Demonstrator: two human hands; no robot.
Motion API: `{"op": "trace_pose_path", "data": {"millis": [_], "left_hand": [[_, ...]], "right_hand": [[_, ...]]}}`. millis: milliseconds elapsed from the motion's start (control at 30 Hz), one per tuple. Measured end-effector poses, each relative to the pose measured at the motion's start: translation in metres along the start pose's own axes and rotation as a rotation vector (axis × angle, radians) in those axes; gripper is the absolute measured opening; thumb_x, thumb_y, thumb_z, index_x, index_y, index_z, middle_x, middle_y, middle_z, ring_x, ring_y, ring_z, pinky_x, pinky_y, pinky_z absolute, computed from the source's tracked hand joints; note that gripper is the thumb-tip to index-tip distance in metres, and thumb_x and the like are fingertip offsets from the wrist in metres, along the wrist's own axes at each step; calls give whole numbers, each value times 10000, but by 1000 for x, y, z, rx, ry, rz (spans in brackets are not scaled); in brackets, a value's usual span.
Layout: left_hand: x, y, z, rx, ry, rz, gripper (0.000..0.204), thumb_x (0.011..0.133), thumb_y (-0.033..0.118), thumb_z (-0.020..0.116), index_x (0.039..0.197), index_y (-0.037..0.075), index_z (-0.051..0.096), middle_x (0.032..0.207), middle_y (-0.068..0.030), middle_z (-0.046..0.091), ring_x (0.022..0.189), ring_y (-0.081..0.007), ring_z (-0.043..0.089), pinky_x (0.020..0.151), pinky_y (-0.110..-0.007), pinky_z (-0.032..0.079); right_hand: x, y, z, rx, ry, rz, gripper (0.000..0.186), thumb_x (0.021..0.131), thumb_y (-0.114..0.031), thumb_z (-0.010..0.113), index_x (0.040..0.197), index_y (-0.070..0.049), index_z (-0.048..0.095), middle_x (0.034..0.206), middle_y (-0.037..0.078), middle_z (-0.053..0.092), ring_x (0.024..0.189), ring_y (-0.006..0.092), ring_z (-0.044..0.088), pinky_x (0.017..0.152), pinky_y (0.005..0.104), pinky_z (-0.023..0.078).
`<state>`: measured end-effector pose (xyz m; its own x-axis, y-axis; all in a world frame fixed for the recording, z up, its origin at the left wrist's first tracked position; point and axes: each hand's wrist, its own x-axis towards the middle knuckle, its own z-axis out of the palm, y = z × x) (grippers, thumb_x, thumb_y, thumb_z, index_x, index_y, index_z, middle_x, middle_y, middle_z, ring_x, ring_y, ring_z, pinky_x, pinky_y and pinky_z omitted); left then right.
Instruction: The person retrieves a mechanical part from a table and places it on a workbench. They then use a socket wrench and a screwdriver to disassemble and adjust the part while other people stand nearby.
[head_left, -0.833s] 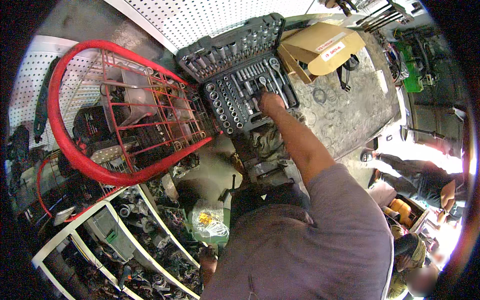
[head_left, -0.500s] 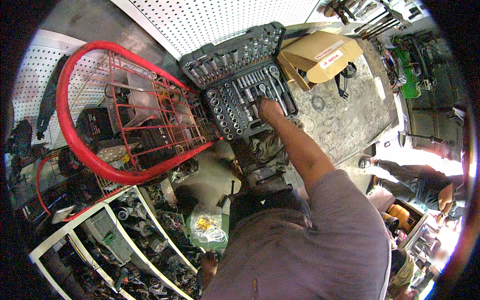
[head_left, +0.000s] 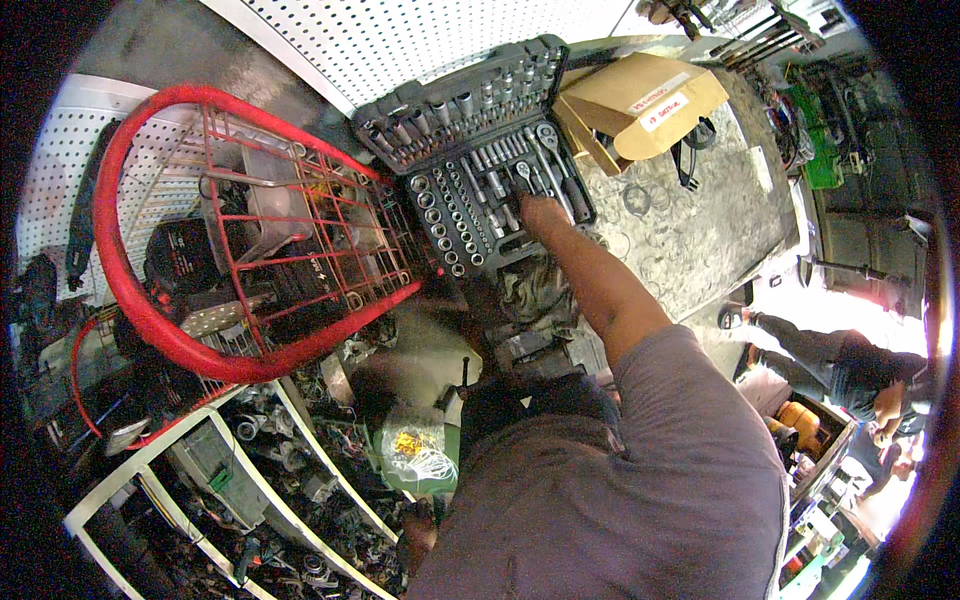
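An open black socket set case lies on the worktop, its lid raised and fitted with sockets and bits. Rows of chrome sockets fill its left side. My right hand reaches into the tray, its fingers bunched at the lower end of a small ratchet; their tips are hidden, so what they grip is unclear. To the right of that hand lies a larger ratchet. My left hand hangs low beside my body, near the shelf rack, dark and partly hidden; its fingers do not show clearly.
A red wire basket with tools stands left of the case. Beyond it rises a white pegboard. A cardboard box and black cable rest on the stained worktop. A parts rack is lower left. A person is at right.
My view has shifted slightly. My right hand stays at the small ratchet in the case, and my left hand remains low beside me. The person at right has moved a little.
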<state>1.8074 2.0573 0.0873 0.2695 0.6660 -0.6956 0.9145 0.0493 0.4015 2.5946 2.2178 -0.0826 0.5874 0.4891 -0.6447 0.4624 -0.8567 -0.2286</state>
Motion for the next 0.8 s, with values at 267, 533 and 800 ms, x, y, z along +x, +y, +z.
{"op": "trace_pose_path", "data": {"millis": [267, 533, 800], "left_hand": [[40, 63, -15, 318, 149, 396, 290, 1053, 272, 589, 1142, 8, 671, 1099, -232, 707, 968, -442, 660, 885, -483, 532], [105, 264, -26, -283, -89, 197, 383, 1075, 212, 580, 1398, 9, 618, 1321, -170, 681, 1227, -312, 646, 1025, -409, 520], [118, 370, -9, -769, -401, 168, 568, 1043, 104, 635, 1565, 28, 425, 1417, -157, 611, 1193, -234, 638, 941, -344, 568]], "right_hand": [[-50, 4, 14, -51, 282, -191, 462, 1054, -383, 459, 1248, -40, 699, 1189, 221, 736, 1017, 418, 743, 838, 559, 610], [-310, -29, 71, 81, -370, -840, 887, 852, -84, 642, 1654, -294, 326, 1439, 272, 590, 1141, 443, 688, 974, 535, 578], [-356, -14, 40, -6, -315, -805, 391, 1057, -321, 492, 1431, -236, 568, 1088, 247, 711, 930, 434, 746, 802, 521, 626]]}}
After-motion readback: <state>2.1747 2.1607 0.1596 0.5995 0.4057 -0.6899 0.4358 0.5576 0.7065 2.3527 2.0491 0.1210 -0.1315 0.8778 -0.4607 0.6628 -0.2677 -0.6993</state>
